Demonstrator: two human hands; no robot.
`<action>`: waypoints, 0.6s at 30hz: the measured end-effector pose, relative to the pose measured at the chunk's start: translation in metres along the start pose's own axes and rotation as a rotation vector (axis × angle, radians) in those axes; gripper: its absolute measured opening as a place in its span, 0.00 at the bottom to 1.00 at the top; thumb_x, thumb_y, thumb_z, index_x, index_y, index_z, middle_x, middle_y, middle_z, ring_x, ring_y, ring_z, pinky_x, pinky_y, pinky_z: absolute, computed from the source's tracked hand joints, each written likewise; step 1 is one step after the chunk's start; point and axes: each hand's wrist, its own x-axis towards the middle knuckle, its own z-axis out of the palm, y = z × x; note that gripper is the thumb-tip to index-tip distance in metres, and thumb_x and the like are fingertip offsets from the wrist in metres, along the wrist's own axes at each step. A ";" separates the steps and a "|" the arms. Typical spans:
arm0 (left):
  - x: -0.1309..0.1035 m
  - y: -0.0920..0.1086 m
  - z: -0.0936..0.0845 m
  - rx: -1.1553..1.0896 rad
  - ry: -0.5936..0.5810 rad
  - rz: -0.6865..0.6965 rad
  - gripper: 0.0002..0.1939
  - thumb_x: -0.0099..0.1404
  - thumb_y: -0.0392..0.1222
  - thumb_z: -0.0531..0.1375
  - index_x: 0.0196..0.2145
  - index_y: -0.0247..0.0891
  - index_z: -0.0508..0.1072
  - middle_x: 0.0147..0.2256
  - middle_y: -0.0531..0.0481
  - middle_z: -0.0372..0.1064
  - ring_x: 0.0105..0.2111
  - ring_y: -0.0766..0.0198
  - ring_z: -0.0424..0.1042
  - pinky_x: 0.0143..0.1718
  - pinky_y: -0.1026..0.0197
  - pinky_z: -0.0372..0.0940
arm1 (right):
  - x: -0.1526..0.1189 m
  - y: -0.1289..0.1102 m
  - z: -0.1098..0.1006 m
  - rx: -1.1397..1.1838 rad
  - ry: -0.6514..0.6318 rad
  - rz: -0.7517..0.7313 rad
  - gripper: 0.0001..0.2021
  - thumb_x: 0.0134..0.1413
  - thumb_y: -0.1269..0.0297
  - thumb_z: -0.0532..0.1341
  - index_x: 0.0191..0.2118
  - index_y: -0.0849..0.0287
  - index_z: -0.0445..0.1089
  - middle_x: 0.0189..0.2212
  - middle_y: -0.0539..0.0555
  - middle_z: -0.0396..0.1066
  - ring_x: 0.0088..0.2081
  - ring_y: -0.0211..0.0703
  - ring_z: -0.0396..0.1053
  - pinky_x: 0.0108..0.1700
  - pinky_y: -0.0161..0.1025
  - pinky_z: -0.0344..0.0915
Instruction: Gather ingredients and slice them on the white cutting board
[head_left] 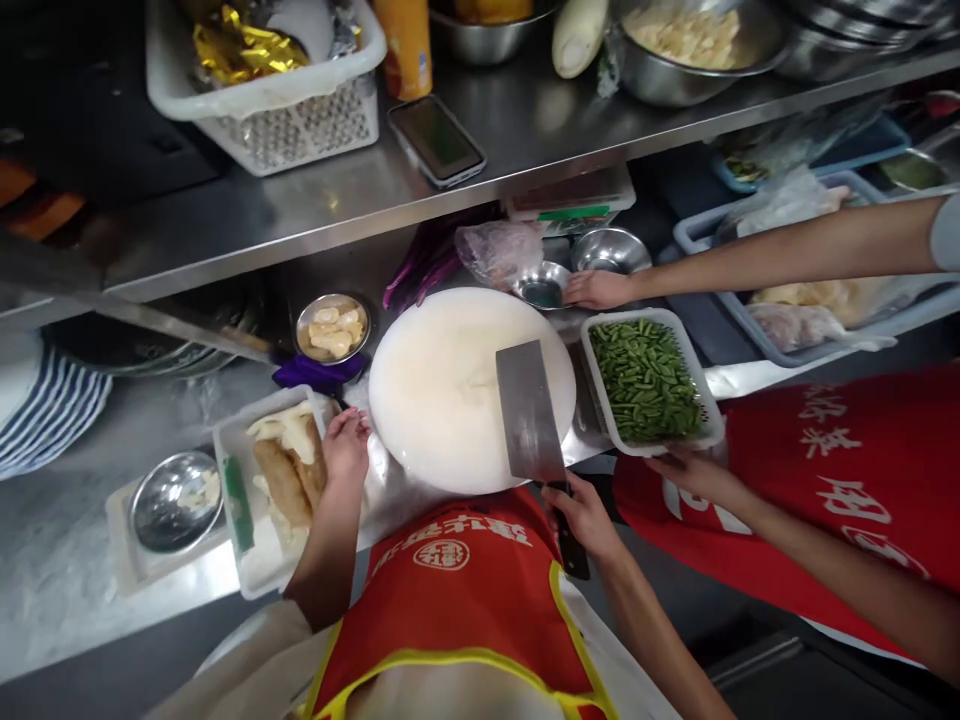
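My right hand (589,518) grips the black handle of a cleaver (532,405), its broad blade flat over the right part of a round white cutting board (442,400). My left hand (347,448) rests at the board's left, fingers loosely bent and apart, with nothing seen in them. Beside it stands a clear plastic container (266,545) with brown and pale food pieces. A co-worker's one hand (600,289) touches a small metal bowl (546,287) behind the board. That person's other hand (686,468) is at a white basket (643,450) of cut green vegetables (649,380).
A metal shelf (330,205) crosses above the counter, bearing a phone (439,140) and a white basket (289,130). Left of the board are a bowl of pale pieces (332,330), a metal bowl (169,515) and striped plates (56,420). A blue-grey tray (780,345) stands at right.
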 end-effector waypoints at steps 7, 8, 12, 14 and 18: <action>-0.029 0.064 0.144 -0.127 -0.327 -0.389 0.08 0.64 0.26 0.57 0.30 0.31 0.75 0.31 0.46 0.74 0.33 0.65 0.77 0.33 0.67 0.73 | 0.000 -0.030 -0.019 0.200 0.007 0.092 0.13 0.45 0.54 0.65 0.25 0.56 0.63 0.13 0.47 0.64 0.14 0.38 0.63 0.16 0.33 0.57; -0.035 0.069 0.178 -0.074 -0.404 -0.420 0.09 0.64 0.25 0.57 0.31 0.30 0.76 0.32 0.45 0.75 0.33 0.64 0.77 0.33 0.67 0.74 | 0.004 -0.047 -0.043 0.219 0.030 0.074 0.13 0.44 0.54 0.66 0.24 0.55 0.64 0.14 0.48 0.66 0.16 0.40 0.66 0.17 0.34 0.60; -0.055 0.074 0.300 0.006 -0.648 -0.386 0.10 0.65 0.24 0.56 0.32 0.30 0.76 0.32 0.44 0.75 0.26 0.70 0.72 0.26 0.71 0.69 | 0.033 -0.111 -0.173 0.241 0.211 -0.114 0.14 0.52 0.50 0.63 0.31 0.57 0.73 0.31 0.54 0.78 0.40 0.43 0.78 0.39 0.35 0.74; -0.057 0.067 0.345 -0.003 -0.703 -0.375 0.11 0.66 0.24 0.56 0.32 0.31 0.76 0.31 0.45 0.74 0.26 0.70 0.72 0.26 0.71 0.69 | 0.050 -0.121 -0.221 0.047 0.330 -0.194 0.16 0.58 0.51 0.59 0.35 0.59 0.76 0.36 0.55 0.79 0.45 0.40 0.78 0.45 0.34 0.74; -0.050 0.036 0.431 0.112 -0.641 -0.520 0.12 0.66 0.24 0.53 0.30 0.32 0.72 0.29 0.45 0.70 0.30 0.67 0.73 0.31 0.68 0.70 | 0.073 -0.095 -0.247 -0.439 0.596 -0.137 0.09 0.48 0.56 0.67 0.29 0.57 0.74 0.23 0.50 0.75 0.29 0.41 0.76 0.31 0.30 0.72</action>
